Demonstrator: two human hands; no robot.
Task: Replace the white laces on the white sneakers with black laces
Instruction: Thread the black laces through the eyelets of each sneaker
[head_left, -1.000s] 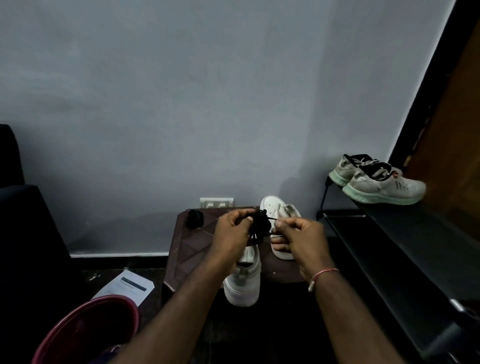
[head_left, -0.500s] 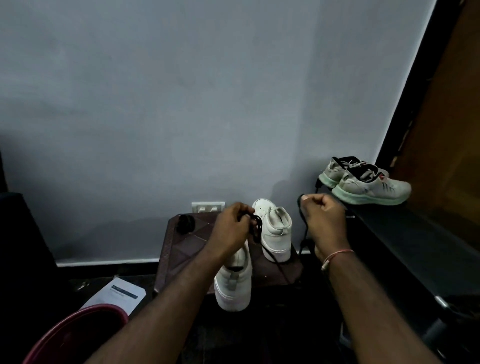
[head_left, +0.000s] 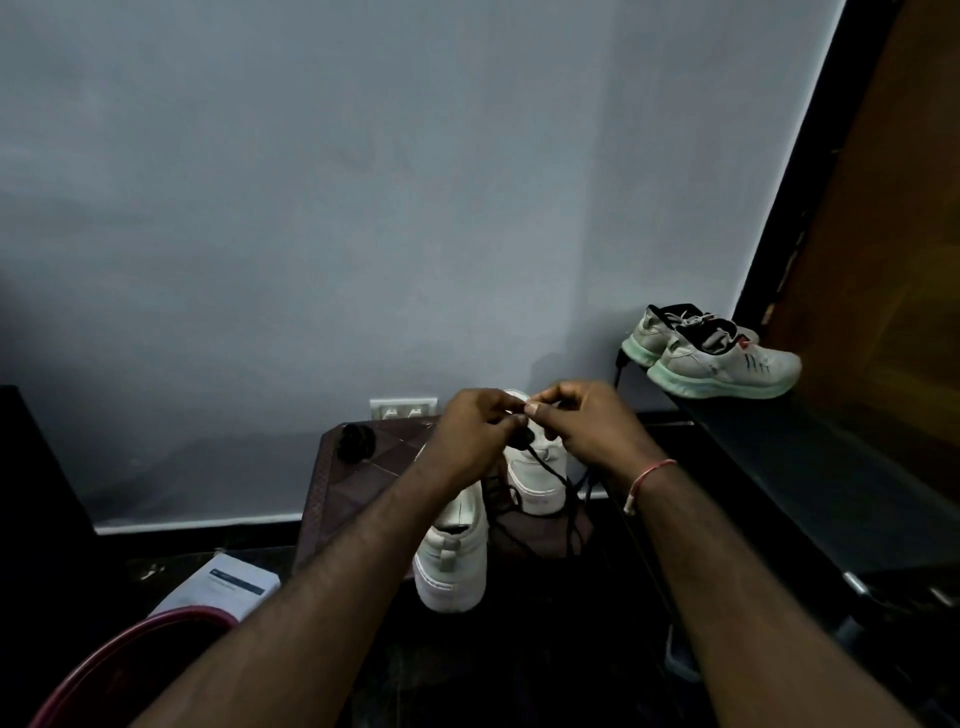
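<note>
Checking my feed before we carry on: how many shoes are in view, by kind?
White sneakers: 2
Green-soled trainers: 2
Total: 4

Two hands, two white sneakers, two grey trainers, one loose black lace, one paper, one tub.

Sneakers on the stool, shelf to its right
</note>
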